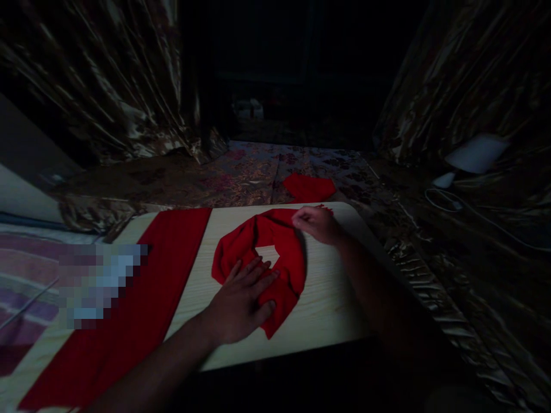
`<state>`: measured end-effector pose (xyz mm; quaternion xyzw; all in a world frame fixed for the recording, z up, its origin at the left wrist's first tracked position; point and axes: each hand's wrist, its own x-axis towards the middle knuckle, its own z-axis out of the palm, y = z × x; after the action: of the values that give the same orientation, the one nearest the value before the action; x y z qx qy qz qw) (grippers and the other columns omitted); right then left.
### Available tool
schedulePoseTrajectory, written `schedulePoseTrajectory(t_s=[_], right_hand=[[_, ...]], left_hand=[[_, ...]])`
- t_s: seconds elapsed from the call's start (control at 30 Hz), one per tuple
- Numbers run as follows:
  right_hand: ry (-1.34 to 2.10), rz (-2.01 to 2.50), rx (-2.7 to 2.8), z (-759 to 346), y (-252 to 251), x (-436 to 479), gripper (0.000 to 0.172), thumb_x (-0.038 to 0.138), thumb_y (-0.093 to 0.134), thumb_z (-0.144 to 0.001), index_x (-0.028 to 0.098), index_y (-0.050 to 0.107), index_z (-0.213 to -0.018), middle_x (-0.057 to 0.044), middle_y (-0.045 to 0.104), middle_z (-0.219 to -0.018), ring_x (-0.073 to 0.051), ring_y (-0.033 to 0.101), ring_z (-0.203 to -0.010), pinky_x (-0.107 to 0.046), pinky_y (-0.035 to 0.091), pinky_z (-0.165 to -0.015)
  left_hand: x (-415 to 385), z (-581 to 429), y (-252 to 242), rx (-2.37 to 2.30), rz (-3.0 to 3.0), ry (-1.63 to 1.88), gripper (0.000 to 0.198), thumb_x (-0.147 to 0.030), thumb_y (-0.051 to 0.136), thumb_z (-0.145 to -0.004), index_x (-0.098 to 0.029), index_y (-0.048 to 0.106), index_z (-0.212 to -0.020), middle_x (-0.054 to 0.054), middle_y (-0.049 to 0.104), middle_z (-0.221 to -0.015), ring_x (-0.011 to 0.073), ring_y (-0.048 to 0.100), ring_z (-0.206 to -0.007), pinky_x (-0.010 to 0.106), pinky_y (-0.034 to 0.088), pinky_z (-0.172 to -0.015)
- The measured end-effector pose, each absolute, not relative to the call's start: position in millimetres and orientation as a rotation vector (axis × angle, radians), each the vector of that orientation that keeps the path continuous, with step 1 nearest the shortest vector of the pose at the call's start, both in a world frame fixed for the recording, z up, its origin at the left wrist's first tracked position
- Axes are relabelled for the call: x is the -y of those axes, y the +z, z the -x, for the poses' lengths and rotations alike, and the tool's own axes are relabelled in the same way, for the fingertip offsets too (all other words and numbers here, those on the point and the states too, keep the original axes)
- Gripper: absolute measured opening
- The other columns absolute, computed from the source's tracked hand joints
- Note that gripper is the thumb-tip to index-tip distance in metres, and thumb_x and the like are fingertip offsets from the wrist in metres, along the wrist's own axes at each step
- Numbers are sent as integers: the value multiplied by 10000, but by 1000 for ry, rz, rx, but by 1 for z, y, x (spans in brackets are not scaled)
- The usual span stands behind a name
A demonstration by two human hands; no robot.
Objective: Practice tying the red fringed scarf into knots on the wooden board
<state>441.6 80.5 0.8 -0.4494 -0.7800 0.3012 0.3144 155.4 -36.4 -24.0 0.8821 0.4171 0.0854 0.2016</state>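
Note:
A red scarf-like cloth (293,269) lies curved into a ring on a pale wooden table, with bare wood showing through its middle. My left hand (243,301) rests flat over the ring's near left side, fingers spread. At the ring's far right, my right hand (316,223) is closed with its fingertips pinched at the cloth's edge. Ragged, fringe-like bits of red show just behind that hand. A long, flat red cloth strip (155,287) crosses the left part of the table, left of my left hand. Whether the red pieces join is not visible.
The pale table (336,298) has a rounded far right corner. Beyond it, more red cloth (310,186) lies on a patterned cover. A white lamp (477,154) with a cord is at right. A blurred patch (103,284) and striped fabric (26,264) are at left; curtains hang behind.

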Motion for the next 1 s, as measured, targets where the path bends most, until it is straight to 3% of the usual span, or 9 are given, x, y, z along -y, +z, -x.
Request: schedulePoseTrajectory(t_s=[0.1, 0.3, 0.4, 0.47, 0.6, 0.7, 0.8, 1.0], right_hand=[[299, 1578, 2160, -454, -21, -107, 622, 343, 738, -841, 127, 576, -1401, -190, 542, -1491, -310, 475, -1387, -439, 357, -1160], [-82, 1937, 2149, -439, -37, -77, 306, 367, 571, -963, 149, 659, -1158, -162, 687, -1215, -287, 582, -1184, -406, 401, -1035], [-126, 1961, 2114, -428, -30, -45, 299, 412, 583, -952, 172, 652, -1116, -148, 700, -1159, -283, 602, -1122, -398, 401, -992], [-166, 1973, 1998, -427, -27, -23, 320, 448, 562, -957, 181, 650, -1109, -147, 700, -1152, -288, 604, -1110, -399, 404, -975], [-194, 2081, 1641, -436, -33, 14, 285, 386, 493, -980, 185, 667, -1083, -142, 704, -1128, -287, 613, -1089, -389, 415, -948], [-159, 2155, 1515, -447, -45, 32, 281, 336, 514, -955, 164, 677, -1107, -156, 702, -1135, -294, 612, -1097, -390, 421, -954], [-135, 2153, 1505, -453, -54, 34, 295, 320, 518, -949, 147, 679, -1126, -162, 704, -1137, -290, 612, -1109, -391, 417, -980], [-130, 2157, 1525, -454, -55, 24, 297, 241, 476, -946, 124, 698, -1104, -177, 711, -1129, -283, 637, -1069, -376, 441, -944]], left_hand=[[39, -155, -22, -1185, -2469, 221, 610, -537, 474, -970, -348, 460, -1550, 49, 389, -1631, 339, 241, -1557, 650, 119, -1256], [49, -144, -28, -1193, -2495, 284, 599, -531, 461, -980, -304, 492, -1533, 74, 423, -1616, 332, 272, -1547, 646, 126, -1248], [55, -141, -25, -1174, -2456, 418, 616, -506, 498, -961, -244, 516, -1518, 102, 475, -1581, 330, 359, -1506, 619, 157, -1252], [61, -135, -20, -1171, -2371, 632, 587, -479, 493, -959, -218, 557, -1481, 104, 535, -1535, 304, 450, -1447, 547, 246, -1246], [75, -111, -19, -1470, -1918, 1150, 479, -471, 449, -944, -182, 697, -1233, 106, 711, -1285, 274, 641, -1198, 405, 488, -1058], [84, -92, -32, -1630, -1572, 1293, 343, -436, 514, -847, -176, 702, -970, 87, 759, -960, 249, 694, -919, 344, 552, -847], [88, -85, -48, -1625, -1398, 1280, 256, -420, 538, -781, -192, 646, -828, 52, 717, -766, 205, 655, -704, 285, 517, -648], [82, -88, -62, -1658, -1555, 1146, 332, -499, 572, -796, -185, 678, -819, 50, 726, -747, 194, 653, -702, 260, 464, -624]])
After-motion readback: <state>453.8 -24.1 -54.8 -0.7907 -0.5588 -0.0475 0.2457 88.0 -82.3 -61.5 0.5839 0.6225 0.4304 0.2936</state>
